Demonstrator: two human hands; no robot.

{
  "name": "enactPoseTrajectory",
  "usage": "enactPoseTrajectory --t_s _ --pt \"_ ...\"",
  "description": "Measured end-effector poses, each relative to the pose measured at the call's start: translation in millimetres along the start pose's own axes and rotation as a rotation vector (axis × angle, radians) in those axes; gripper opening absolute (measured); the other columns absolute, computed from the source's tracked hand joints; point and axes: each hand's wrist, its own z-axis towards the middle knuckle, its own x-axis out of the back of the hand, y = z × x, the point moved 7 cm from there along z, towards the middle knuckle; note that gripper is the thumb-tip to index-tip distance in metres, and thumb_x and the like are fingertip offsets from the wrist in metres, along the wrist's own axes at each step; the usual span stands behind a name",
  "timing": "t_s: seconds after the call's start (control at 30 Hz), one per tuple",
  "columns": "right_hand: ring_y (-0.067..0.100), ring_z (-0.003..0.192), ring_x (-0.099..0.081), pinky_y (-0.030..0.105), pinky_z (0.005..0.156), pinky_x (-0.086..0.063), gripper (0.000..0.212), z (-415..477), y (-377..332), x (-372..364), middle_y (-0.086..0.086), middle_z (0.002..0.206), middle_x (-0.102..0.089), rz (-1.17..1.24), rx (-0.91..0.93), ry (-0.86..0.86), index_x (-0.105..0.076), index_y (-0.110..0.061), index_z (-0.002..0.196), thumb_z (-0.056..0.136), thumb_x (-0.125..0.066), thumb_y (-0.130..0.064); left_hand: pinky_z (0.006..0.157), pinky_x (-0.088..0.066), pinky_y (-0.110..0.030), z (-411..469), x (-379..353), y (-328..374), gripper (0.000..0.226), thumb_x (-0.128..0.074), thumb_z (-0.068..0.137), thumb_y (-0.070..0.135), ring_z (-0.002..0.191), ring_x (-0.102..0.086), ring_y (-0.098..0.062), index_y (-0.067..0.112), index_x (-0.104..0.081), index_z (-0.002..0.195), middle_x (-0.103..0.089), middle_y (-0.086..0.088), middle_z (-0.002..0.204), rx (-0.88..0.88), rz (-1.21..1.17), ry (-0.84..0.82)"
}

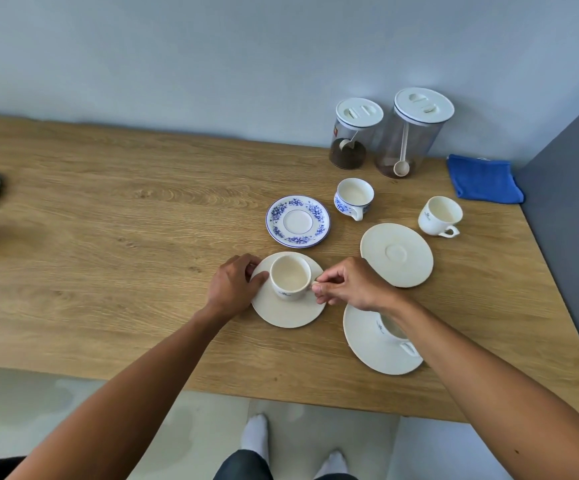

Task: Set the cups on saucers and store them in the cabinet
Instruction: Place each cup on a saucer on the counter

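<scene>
A: Where do we have the cream cup [291,277]?

B: It stands upright on the cream saucer [288,308] near the middle of the desk [108,237], mouth up. Its handle points to 3 o'clock, though our fingers cover most of it.

A: And our hands?

B: Our right hand [347,284] is pinched shut on that handle, thumb and forefinger closed on it. Our left hand [234,284] grips the saucer's rim at 9 o'clock, fingers curled over the edge.

A: What lies around it?

B: At 12 o'clock from the cup sits the blue-flowered saucer [297,221], bare. Its matching blue-flowered cup [353,198] stands on the desk at 2 o'clock, handle pointing toward 5 o'clock. A second cream saucer [397,254] lies bare at 3 o'clock, and beyond it a loose cream cup [439,215] stands on the wood, handle toward 4 o'clock.

A: Any pair already set?

B: At 5 o'clock, under our right forearm, another cup [393,332] sits on a large saucer [367,344], handle toward 4 o'clock; the arm hides part of it.

A: And at the back?

B: Two clear jars [355,133] with white lids stand by the wall at 1 o'clock, each with a scoop inside, and a folded blue cloth [483,180] lies to their right.
</scene>
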Motion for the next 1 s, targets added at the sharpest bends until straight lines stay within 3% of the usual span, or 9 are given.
enactPoseTrajectory --t_s 0.2,0.37,0.47,0.6,0.67,0.73,0.83,1.0 --pt "0.017 0.079 -0.076 0.025 0.065 -0.057 0.020 0.3 0.1 -3.4 0.012 0.083 -0.077 0.010 -0.025 -0.026 -0.076 -0.002 0.095 0.089 -0.074 -0.020 0.069 -0.043 -0.027 0.5 -0.1 -0.6 0.022 -0.069 0.082 0.035 0.078 -0.056 -0.013 0.026 -0.067 0.102 -0.060 0.008 0.085 0.001 0.000 0.000" --pt "0.014 0.074 -0.073 0.023 0.058 -0.050 0.016 -0.4 -1.6 -3.5 0.006 0.077 -0.077 -0.051 -0.034 -0.058 -0.078 -0.017 0.086 0.086 -0.076 -0.033 0.070 -0.043 -0.028 1.5 1.1 -0.4 0.021 -0.069 0.082 0.035 0.077 -0.056 -0.014 0.025 -0.067 0.101 -0.060 0.007 0.084 -0.002 -0.002 -0.007" --pt "0.008 0.066 -0.069 0.020 0.063 -0.044 0.023 -0.7 -2.4 0.0 0.002 0.070 -0.075 -0.084 -0.036 -0.050 -0.078 -0.019 0.086 0.081 -0.079 -0.042 0.069 -0.042 -0.027 5.3 0.3 -1.2 0.021 -0.069 0.081 0.036 0.077 -0.056 -0.014 0.024 -0.067 0.098 -0.061 0.006 0.084 -0.011 -0.010 -0.030" --pt "0.012 0.072 -0.075 0.024 0.079 -0.053 0.048 -0.8 -2.7 9.4 -0.002 0.084 -0.078 -0.039 -0.078 -0.029 -0.074 -0.018 0.111 0.075 -0.081 -0.049 0.074 -0.051 -0.031 19.9 4.9 -3.2 0.017 -0.067 0.083 0.034 0.079 -0.061 -0.012 0.022 -0.068 0.095 -0.066 0.007 0.084 0.008 -0.038 -0.019" --pt "0.008 0.073 -0.074 0.025 0.078 -0.054 0.053 1.5 -1.8 18.0 0.000 0.085 -0.078 -0.062 -0.109 -0.007 -0.071 -0.021 0.116 0.075 -0.079 -0.054 0.073 -0.051 -0.029 30.5 8.5 -0.3 0.017 -0.067 0.086 0.030 0.078 -0.062 -0.013 0.018 -0.069 0.098 -0.066 0.005 0.082 0.030 -0.047 -0.011" --pt "0.007 0.069 -0.073 0.022 0.064 -0.051 0.046 7.9 0.4 35.3 -0.002 0.080 -0.077 -0.081 -0.131 0.099 -0.071 -0.025 0.110 0.077 -0.076 -0.057 0.072 -0.047 -0.027 43.9 10.6 2.9 0.018 -0.066 0.087 0.026 0.078 -0.062 -0.017 0.016 -0.068 0.102 -0.065 0.002 0.079 0.056 -0.045 0.002" --pt "0.013 0.064 -0.073 0.024 0.053 -0.053 0.033 22.7 9.6 71.4 -0.001 0.081 -0.075 -0.012 -0.172 0.395 -0.070 -0.021 0.104 0.083 -0.074 -0.047 0.074 -0.045 -0.027 66.5 10.0 3.8 0.020 -0.062 0.088 0.024 0.083 -0.063 -0.021 0.018 -0.067 0.107 -0.064 0.002 0.080 0.118 -0.053 0.000" --pt "0.014 0.057 -0.072 0.040 0.063 -0.062 0.029 48.6 31.6 109.7 0.002 0.078 -0.074 0.021 -0.276 0.682 -0.066 -0.015 0.092 0.085 -0.073 -0.043 0.072 -0.043 -0.026 97.6 3.6 10.5 0.026 -0.063 0.089 0.035 0.081 -0.060 -0.019 0.020 -0.065 0.110 -0.064 0.001 0.082 0.159 -0.097 -0.027"
